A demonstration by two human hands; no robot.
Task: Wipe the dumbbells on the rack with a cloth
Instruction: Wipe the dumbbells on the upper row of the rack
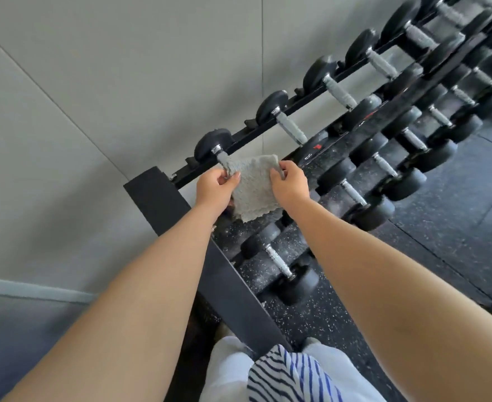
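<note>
Cloth (253, 190) corners pinched: left hand (214, 185), right hand (291, 184) (1 each).

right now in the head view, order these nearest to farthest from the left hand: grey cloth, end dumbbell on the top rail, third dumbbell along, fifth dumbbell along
1. grey cloth: pinched by the left hand itself
2. end dumbbell: handle just above its fingers
3. third dumbbell: farther right up the row
4. fifth dumbbell: far upper right

Grey wall (94, 82), speckled, seemingly rubber floor (456, 198)
</note>
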